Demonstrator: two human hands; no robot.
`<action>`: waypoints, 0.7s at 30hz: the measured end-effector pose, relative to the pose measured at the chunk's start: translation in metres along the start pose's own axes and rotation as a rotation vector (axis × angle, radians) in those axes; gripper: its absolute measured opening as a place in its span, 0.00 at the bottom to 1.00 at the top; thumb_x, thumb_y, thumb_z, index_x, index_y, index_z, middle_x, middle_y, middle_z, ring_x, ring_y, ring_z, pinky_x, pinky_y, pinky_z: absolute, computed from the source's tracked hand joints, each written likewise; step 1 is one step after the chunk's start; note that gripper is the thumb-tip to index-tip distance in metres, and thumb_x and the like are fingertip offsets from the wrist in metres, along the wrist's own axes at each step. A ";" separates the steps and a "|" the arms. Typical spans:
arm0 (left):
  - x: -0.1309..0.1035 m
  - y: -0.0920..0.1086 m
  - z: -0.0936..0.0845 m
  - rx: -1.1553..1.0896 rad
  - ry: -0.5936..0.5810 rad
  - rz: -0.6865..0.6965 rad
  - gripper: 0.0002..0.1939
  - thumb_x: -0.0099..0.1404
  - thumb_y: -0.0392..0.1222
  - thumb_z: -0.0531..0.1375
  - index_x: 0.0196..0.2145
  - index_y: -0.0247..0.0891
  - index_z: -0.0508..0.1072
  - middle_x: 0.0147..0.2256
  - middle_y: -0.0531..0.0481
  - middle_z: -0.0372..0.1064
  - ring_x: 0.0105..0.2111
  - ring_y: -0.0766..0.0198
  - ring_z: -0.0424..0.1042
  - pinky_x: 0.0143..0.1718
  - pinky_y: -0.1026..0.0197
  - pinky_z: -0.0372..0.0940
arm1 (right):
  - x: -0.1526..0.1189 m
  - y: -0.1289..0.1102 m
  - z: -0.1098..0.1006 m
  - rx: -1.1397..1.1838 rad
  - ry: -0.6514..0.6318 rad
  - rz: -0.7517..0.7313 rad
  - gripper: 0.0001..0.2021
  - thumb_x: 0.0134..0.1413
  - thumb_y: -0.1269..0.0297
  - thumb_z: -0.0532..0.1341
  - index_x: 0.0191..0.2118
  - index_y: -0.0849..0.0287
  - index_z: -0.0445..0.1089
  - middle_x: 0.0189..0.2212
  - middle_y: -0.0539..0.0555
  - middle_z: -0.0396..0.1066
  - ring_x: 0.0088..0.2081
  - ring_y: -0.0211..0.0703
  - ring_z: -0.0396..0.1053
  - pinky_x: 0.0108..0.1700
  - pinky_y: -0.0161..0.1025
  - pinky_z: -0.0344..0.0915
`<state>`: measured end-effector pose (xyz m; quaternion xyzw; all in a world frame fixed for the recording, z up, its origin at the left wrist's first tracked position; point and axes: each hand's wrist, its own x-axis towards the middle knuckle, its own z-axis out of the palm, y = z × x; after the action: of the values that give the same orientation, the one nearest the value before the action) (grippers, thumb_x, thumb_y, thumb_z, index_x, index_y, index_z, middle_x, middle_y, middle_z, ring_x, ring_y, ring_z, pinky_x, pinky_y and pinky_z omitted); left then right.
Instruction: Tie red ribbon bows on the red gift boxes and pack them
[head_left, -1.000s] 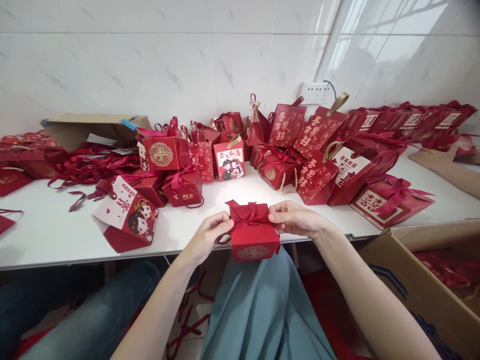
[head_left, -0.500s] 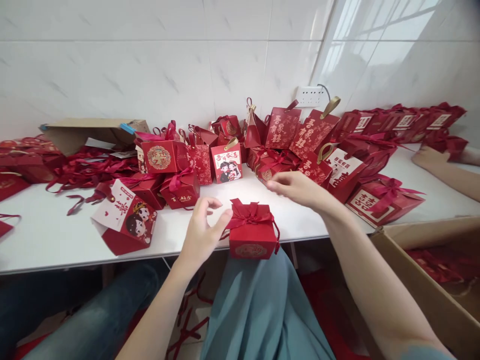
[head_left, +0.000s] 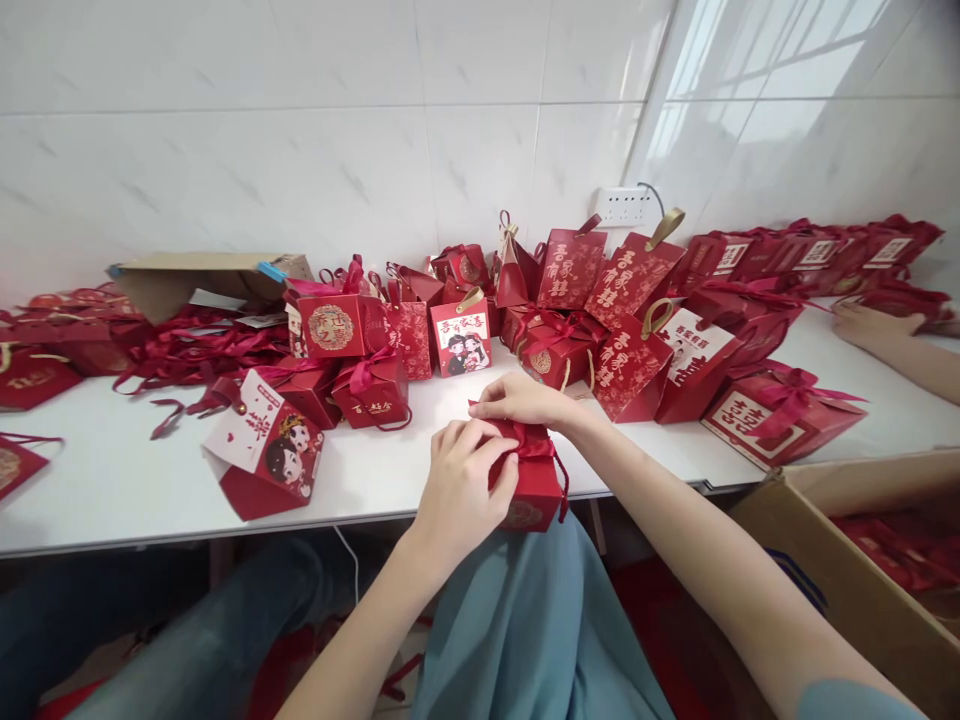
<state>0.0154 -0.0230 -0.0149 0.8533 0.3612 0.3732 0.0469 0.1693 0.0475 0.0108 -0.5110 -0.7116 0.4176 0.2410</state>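
Observation:
A small red gift box (head_left: pixel 538 485) with a gold emblem and a cord handle sits at the table's front edge, just above my lap. On its lid lies a red satin ribbon bow (head_left: pixel 531 441). My left hand (head_left: pixel 463 480) is closed over the left side of the lid, thumb and fingers bent about the bow. Reaching across the top, my right hand (head_left: pixel 521 398) pinches a tail of the same ribbon between thumb and fingertips. My fingers hide much of the bow and the lid.
Red gift boxes and bags (head_left: pixel 559 268) crowd the back of the white table (head_left: pixel 135 480). An opened box with cartoon figures (head_left: pixel 274 450) stands left. A cardboard carton (head_left: pixel 772 500) is at lower right. Another person's hand (head_left: pixel 877 325) rests at far right.
Both hands have come in onto the box. The left has moved right over the lid, and the right has moved left and taken hold of the ribbon. The view has shifted slightly.

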 end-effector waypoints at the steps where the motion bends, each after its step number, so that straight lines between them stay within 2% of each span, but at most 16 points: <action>1: 0.000 0.000 0.000 -0.012 0.002 0.004 0.10 0.63 0.35 0.54 0.37 0.38 0.75 0.36 0.48 0.69 0.39 0.59 0.64 0.45 0.52 0.62 | 0.000 0.000 0.001 0.007 0.010 0.002 0.15 0.44 0.55 0.62 0.18 0.61 0.65 0.15 0.45 0.56 0.20 0.31 0.50 0.23 0.33 0.48; 7: 0.001 -0.001 0.003 -0.068 -0.016 -0.008 0.11 0.62 0.34 0.53 0.38 0.37 0.75 0.33 0.47 0.68 0.38 0.59 0.64 0.43 0.53 0.64 | 0.003 0.004 0.005 0.057 0.093 0.008 0.15 0.44 0.54 0.62 0.20 0.62 0.68 0.17 0.46 0.61 0.22 0.32 0.53 0.25 0.33 0.50; 13: 0.002 -0.003 0.003 -0.099 -0.050 -0.030 0.11 0.62 0.34 0.53 0.37 0.37 0.75 0.34 0.46 0.69 0.38 0.58 0.64 0.44 0.52 0.63 | 0.008 0.006 0.007 0.111 0.187 0.079 0.16 0.43 0.53 0.65 0.20 0.63 0.68 0.17 0.47 0.63 0.21 0.33 0.57 0.25 0.33 0.53; 18: 0.003 -0.001 0.000 -0.125 -0.083 -0.077 0.12 0.62 0.34 0.53 0.38 0.36 0.75 0.34 0.46 0.69 0.39 0.58 0.64 0.45 0.52 0.62 | -0.005 0.009 -0.017 0.204 0.233 0.198 0.25 0.55 0.42 0.53 0.31 0.63 0.70 0.33 0.58 0.73 0.29 0.39 0.70 0.30 0.34 0.62; 21: 0.003 0.000 -0.001 -0.152 -0.102 -0.106 0.12 0.62 0.34 0.53 0.38 0.36 0.75 0.35 0.46 0.69 0.39 0.58 0.64 0.45 0.52 0.62 | -0.020 0.023 -0.032 0.258 0.119 0.312 0.30 0.49 0.37 0.55 0.30 0.65 0.72 0.34 0.62 0.73 0.30 0.41 0.70 0.32 0.37 0.63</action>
<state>0.0166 -0.0209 -0.0124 0.8447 0.3737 0.3528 0.1495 0.2128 0.0433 0.0105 -0.6037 -0.5490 0.5068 0.2782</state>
